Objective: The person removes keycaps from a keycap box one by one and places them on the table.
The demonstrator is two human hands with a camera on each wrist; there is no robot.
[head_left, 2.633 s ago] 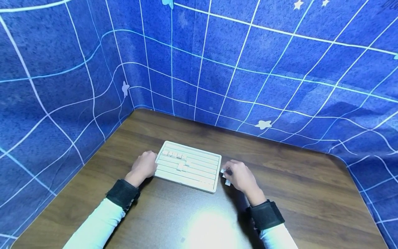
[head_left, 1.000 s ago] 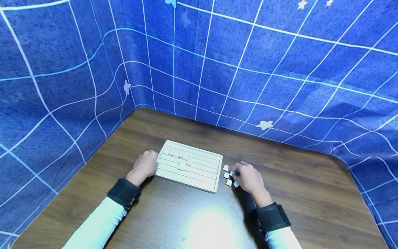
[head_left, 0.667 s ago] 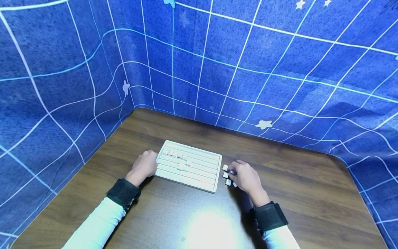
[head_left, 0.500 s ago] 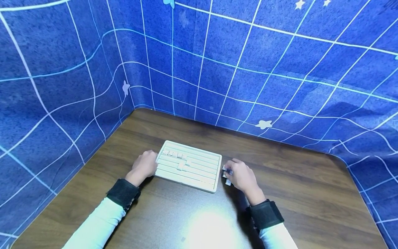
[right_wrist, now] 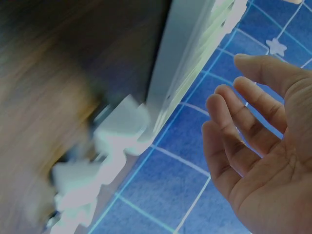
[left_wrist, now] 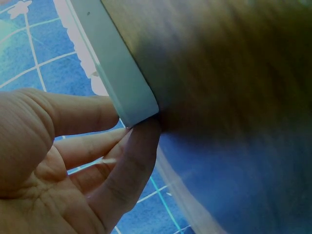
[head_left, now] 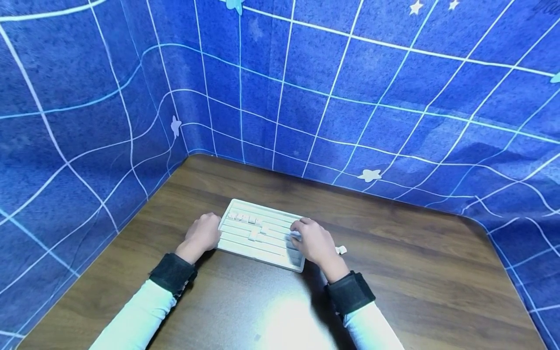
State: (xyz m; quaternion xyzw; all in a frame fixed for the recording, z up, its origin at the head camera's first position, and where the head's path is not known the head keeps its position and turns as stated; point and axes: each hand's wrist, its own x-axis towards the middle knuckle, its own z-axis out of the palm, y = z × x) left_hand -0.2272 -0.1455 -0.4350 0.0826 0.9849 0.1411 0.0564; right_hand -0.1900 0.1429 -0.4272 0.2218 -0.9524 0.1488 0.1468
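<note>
No legible text in any of the three views. Head view: dark script-like mark (head_left: 546,7) on the blue cloth (head_left: 345,65), top right corner, runs to the frame edge, can't make out letters. White blocks in the tray (head_left: 252,220): too small to tell if marked; tray (head_left: 258,258) itself, can't read anything on it. Loose white blocks (head_left: 342,250): too small here, blurred in right wrist view.

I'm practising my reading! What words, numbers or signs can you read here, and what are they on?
Nothing I can read for certain.
Dark marks on the blue cloth, top right: maybe writing, cut off and too faint to read.
White keycap-like pieces on the ridged tray: too small or blurred.
</note>
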